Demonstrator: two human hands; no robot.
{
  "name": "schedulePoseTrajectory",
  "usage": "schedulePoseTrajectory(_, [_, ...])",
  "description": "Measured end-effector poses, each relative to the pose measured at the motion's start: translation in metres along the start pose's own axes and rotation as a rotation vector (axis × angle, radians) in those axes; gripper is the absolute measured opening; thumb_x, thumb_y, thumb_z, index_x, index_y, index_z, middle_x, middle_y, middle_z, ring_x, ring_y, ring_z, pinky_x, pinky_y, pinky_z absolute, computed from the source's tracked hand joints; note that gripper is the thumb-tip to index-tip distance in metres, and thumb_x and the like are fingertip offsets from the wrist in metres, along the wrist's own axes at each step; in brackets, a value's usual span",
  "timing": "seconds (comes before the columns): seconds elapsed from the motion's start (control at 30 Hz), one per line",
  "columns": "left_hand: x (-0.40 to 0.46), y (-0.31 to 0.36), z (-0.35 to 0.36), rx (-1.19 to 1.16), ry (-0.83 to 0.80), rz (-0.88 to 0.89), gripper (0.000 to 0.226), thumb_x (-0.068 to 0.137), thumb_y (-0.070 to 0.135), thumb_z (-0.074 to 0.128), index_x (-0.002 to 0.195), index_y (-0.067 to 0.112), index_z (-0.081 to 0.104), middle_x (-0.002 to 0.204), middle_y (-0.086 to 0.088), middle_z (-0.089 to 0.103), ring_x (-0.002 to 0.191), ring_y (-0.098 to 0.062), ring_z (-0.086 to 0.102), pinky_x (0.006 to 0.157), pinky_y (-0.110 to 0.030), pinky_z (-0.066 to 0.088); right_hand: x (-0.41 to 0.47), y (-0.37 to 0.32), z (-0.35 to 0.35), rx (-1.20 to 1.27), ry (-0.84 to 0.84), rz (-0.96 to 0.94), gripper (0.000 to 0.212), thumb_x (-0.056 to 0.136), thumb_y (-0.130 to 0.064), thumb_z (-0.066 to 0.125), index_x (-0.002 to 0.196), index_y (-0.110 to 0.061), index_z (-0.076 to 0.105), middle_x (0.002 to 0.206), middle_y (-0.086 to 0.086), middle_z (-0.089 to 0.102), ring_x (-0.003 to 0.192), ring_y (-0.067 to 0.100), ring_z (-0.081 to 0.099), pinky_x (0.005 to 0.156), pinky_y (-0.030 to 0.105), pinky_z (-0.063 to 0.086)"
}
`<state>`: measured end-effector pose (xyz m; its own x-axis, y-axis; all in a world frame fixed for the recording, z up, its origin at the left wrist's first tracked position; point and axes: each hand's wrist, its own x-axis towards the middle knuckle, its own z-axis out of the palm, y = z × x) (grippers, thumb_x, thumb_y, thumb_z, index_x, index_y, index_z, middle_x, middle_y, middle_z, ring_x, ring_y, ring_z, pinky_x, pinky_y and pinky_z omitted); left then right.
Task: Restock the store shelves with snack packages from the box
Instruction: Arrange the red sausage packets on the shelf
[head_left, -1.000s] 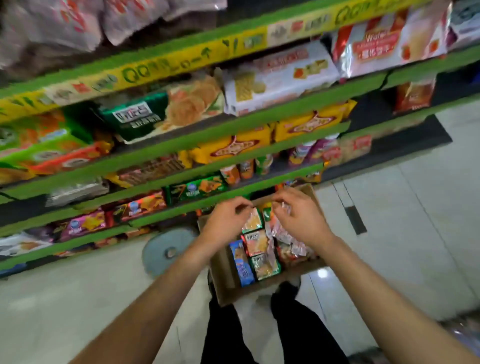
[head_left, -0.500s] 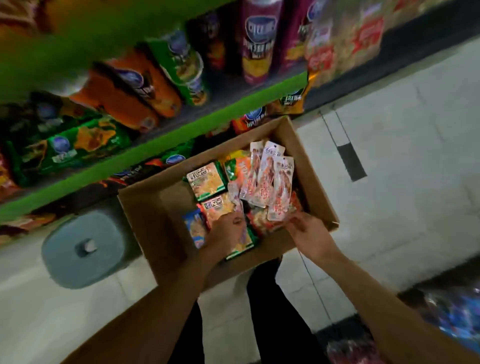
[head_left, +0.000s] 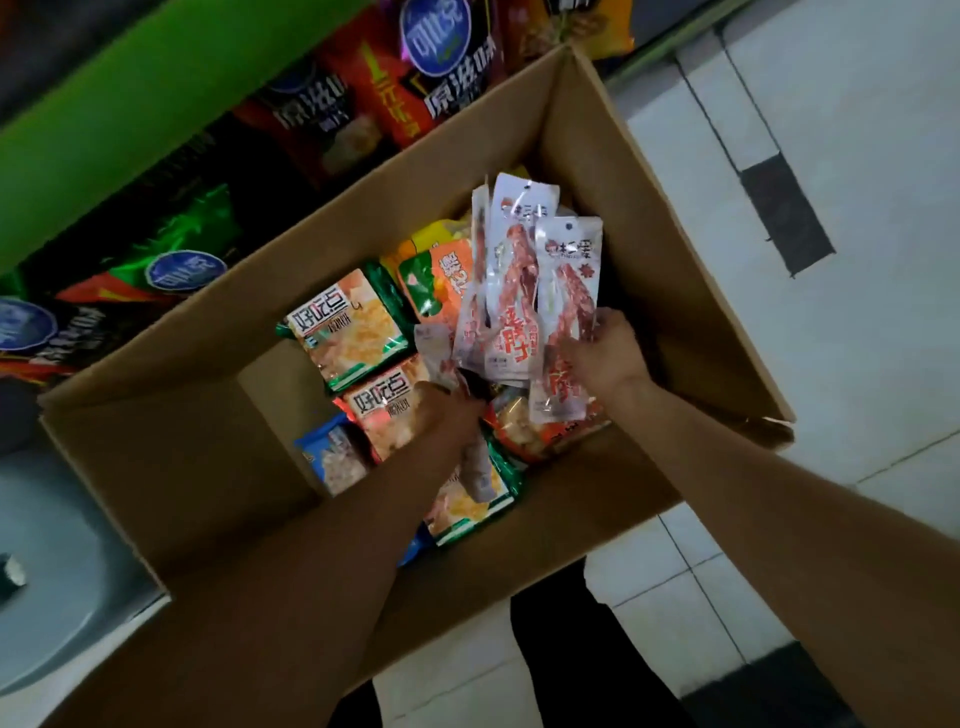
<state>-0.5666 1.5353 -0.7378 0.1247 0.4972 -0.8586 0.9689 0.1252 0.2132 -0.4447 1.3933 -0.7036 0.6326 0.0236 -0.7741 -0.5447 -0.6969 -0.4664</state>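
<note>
Two hands: both down inside the cardboard box (head_left: 639, 218), centre of the head view.
Right hand (head_left: 605, 353): fingers curled round the lower ends of a fan of sausage snack packets (head_left: 524, 291), which stand up out of the box toward the upper middle of the frame.
Left hand (head_left: 449, 410): just left of the right, reaching among the packets; seen from behind, so I cannot tell whether the fingers grip or merely touch.
Task's stock: still in the box, none on the shelf yet by my reading.
Handling: sausage packets look light, thin, glossy film, likely slippery and floppy; best pinched together low down or at the sealed top strip, several at once.
Other contents: green-edged cracker bags (head_left: 353, 327) left of the hands, a blue packet (head_left: 337, 457) lower left, an orange bag (head_left: 447, 275) behind; soft, crushable.
Surroundings: green shelf edge (head_left: 119, 135) upper left, chip bags (head_left: 441, 73) below it against the box's far wall; grey stool (head_left: 47, 561) lower left; white tiled floor (head_left: 857, 156) right.
Obstacles: high box walls and the near flap hem the wrists; the crowded lower shelf leaves little open room.
</note>
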Motion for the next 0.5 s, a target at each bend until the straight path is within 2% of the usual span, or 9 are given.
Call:
schedulePoseTrajectory(0.07, [0.008,-0.002,0.005,0.056,0.064,0.04,0.045,0.096,0.034,0.063,0.126,0.0,0.059,0.12,-0.019,0.068,0.107,-0.036,0.065,0.081,-0.04,0.051,0.011,0.004,0.013,0.025,0.001,0.031,0.041,0.087,-0.023,0.074,0.121,-0.008,0.058,0.112,0.003,0.068,0.09,0.016,0.063,0.064,0.02,0.05])
schedulePoseTrajectory(0.1, [0.01,-0.002,0.004,0.1,0.085,0.038,0.037,0.098,0.032,0.059,0.119,0.001,0.065,0.119,-0.02,0.069,0.107,-0.036,0.066,0.083,-0.039,0.052,0.016,0.006,0.018,0.01,-0.015,0.054,0.041,0.088,-0.025,0.072,0.123,-0.008,0.059,0.114,0.004,0.068,0.09,0.017,0.062,0.064,0.019,0.047])
schedulePoseTrajectory(0.17, [0.012,0.004,-0.013,0.173,0.075,0.016,0.03,0.101,0.02,0.054,0.123,0.003,0.066,0.126,-0.019,0.067,0.116,-0.035,0.063,0.087,-0.037,0.054,0.025,0.007,0.025,-0.03,-0.018,0.089,0.039,0.091,-0.029,0.067,0.124,-0.009,0.06,0.122,0.008,0.067,0.105,0.024,0.063,0.087,0.025,0.048])
schedulePoseTrajectory(0.2, [0.014,0.008,-0.024,0.117,0.082,0.01,0.031,0.101,0.015,0.052,0.129,0.003,0.062,0.13,-0.019,0.064,0.117,-0.033,0.063,0.081,-0.032,0.055,0.027,0.006,0.027,-0.023,-0.008,0.104,0.04,0.092,-0.032,0.065,0.126,-0.01,0.059,0.125,0.009,0.066,0.113,0.027,0.061,0.098,0.032,0.047])
schedulePoseTrajectory(0.27, [0.025,0.022,-0.05,-0.097,0.083,0.089,0.031,0.1,0.007,0.05,0.129,-0.003,0.058,0.118,-0.021,0.068,0.092,-0.022,0.071,0.059,-0.019,0.052,0.029,0.002,0.03,0.08,0.003,0.121,0.042,0.093,-0.036,0.064,0.127,-0.012,0.058,0.127,0.008,0.066,0.115,0.028,0.061,0.103,0.039,0.047])
schedulePoseTrajectory(0.33, [0.029,0.043,-0.066,-0.183,0.055,0.171,0.02,0.101,0.003,0.047,0.107,-0.006,0.063,0.076,-0.006,0.07,0.057,-0.005,0.061,0.05,-0.013,0.045,0.031,-0.001,0.033,0.185,-0.012,0.123,0.05,0.091,-0.041,0.067,0.131,-0.014,0.053,0.125,0.006,0.067,0.109,0.026,0.064,0.1,0.039,0.05])
schedulePoseTrajectory(0.37, [0.032,0.053,-0.067,-0.234,0.002,0.196,0.019,0.1,0.002,0.046,0.092,0.0,0.063,0.06,0.002,0.065,0.053,-0.007,0.057,0.052,-0.018,0.045,0.033,-0.001,0.035,0.224,-0.017,0.123,0.059,0.088,-0.044,0.07,0.135,-0.015,0.049,0.125,0.005,0.067,0.108,0.025,0.065,0.099,0.04,0.051])
schedulePoseTrajectory(0.43, [0.037,0.074,-0.055,-0.28,-0.13,0.194,0.02,0.098,0.0,0.046,0.086,0.004,0.061,0.058,0.0,0.063,0.055,-0.016,0.057,0.055,-0.023,0.045,0.039,0.0,0.04,0.325,-0.025,0.142,0.077,0.081,-0.048,0.077,0.141,-0.015,0.041,0.125,0.007,0.066,0.102,0.026,0.065,0.087,0.04,0.056])
schedulePoseTrajectory(0.5, [0.04,0.088,-0.035,-0.163,-0.214,0.235,0.009,0.101,0.007,0.048,0.102,0.004,0.057,0.073,-0.008,0.057,0.066,-0.024,0.055,0.056,-0.026,0.041,0.044,0.0,0.045,0.483,-0.061,0.182,0.088,0.074,-0.046,0.083,0.144,-0.014,0.038,0.119,0.01,0.069,0.092,0.024,0.067,0.076,0.038,0.058])
